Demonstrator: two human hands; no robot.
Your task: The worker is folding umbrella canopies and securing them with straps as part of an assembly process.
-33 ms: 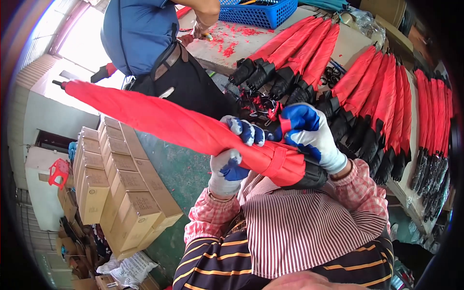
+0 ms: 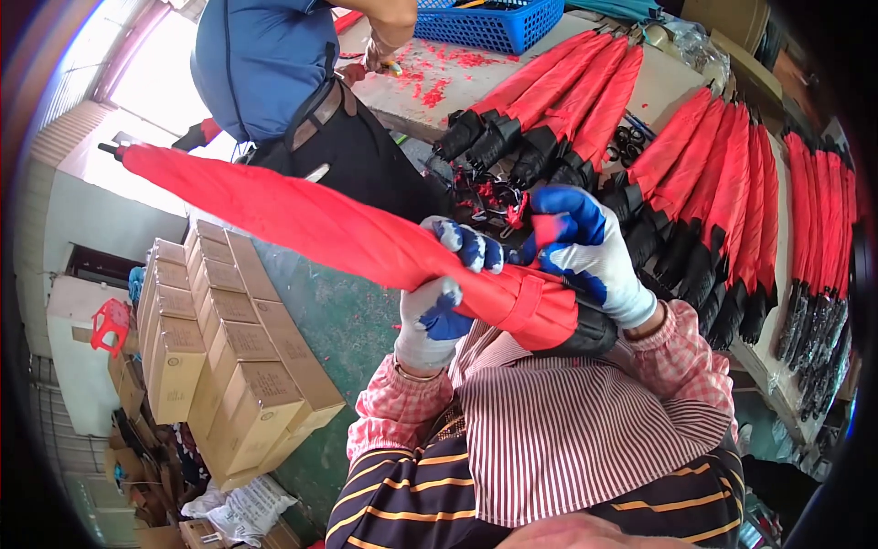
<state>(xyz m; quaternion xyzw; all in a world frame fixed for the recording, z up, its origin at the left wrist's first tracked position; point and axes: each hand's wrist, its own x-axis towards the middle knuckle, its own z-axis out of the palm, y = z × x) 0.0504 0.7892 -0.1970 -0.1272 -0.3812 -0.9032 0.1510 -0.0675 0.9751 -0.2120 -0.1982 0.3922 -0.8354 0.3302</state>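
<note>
A furled red umbrella [image 2: 302, 215] with a black lower end lies slantwise across my front, its tip pointing up to the left. My left hand [image 2: 434, 320], in a white glove with blue coating, is wrapped round its middle. A red strap [image 2: 526, 306] circles the umbrella near the black end. My right hand [image 2: 599, 265], gloved alike, is closed over a red fabric strap end [image 2: 549, 229], pinched between thumb and fingers just above the umbrella. The far side of the umbrella is hidden.
Several red umbrellas [image 2: 585, 101] with black ends lie in bundles on the table [image 2: 672, 78] to the right. Beyond it stands a blue basket [image 2: 517, 32] near red scraps. A co-worker in blue [image 2: 265, 64] stands ahead. Cardboard boxes [image 2: 247, 393] are stacked at left.
My right hand has risen very slightly with the strap end. The umbrella's tip has shifted a little upward; my left hand keeps its hold.
</note>
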